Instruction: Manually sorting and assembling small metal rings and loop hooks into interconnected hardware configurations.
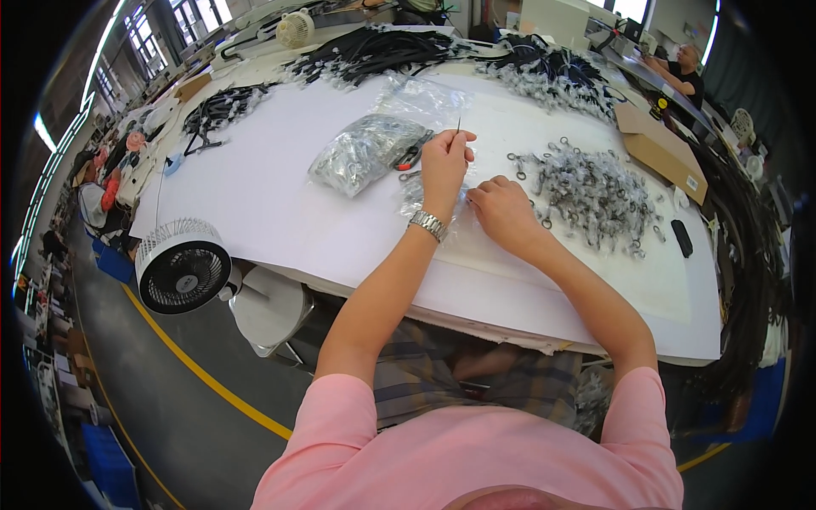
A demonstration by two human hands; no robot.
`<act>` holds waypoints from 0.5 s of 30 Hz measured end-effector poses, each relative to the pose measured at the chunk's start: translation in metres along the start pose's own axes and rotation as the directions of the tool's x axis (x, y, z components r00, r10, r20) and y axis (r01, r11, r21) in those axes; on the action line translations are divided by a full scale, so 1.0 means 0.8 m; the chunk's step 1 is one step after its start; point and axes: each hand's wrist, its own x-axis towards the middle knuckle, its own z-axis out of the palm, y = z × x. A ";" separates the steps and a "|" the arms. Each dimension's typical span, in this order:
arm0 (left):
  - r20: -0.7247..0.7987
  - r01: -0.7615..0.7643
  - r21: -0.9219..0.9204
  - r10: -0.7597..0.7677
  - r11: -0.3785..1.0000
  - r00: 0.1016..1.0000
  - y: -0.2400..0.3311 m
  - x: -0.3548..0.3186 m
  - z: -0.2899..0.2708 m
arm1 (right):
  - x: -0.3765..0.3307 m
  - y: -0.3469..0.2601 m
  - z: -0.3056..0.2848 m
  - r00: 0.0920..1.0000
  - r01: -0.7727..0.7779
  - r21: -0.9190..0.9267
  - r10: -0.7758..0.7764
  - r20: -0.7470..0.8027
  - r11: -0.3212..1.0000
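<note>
**Left hand held a thin pointed tool over a white counter**

The thin pointed tool looked slim, dark and straight, and its exact kind was too small to make out. It stood nearly upright, its tip rising above the fingertips on the far side of the left hand. The fingers of that hand were curled closed around its lower part, and a metal wristwatch circled the wrist.

The right hand was just to the right and a little nearer, low over the white counter. Its fingers were bent, with the tips at the edge of crumpled clear plastic; whether they pinched anything could not be told. This shiny, creased plastic lay beneath and beside the left hand, partly hidden by it.

To the right of the right hand spread a pile of small dark rings in clear wrapping. To the left of the left hand sat a bulging clear bag, and between the two lay a red-and-black-handled tool. Black straps were heaped along the far side. An open cardboard box stood far right, and a white fan near left.
</note>
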 end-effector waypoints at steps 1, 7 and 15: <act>-0.004 -0.002 -0.003 0.002 1.000 1.000 -0.001 0.001 -0.001 | 0.002 -0.002 0.000 0.995 0.056 -0.019 -0.058 -0.082 0.998; -0.078 -0.006 -0.066 0.001 0.998 0.997 0.001 0.006 -0.006 | -0.008 -0.045 0.007 0.999 0.042 -0.012 -0.043 -0.022 0.999; -0.102 -0.066 0.051 0.071 0.997 0.992 -0.010 0.016 -0.005 | 0.004 -0.028 0.007 0.988 0.153 -0.081 -0.155 -0.019 0.985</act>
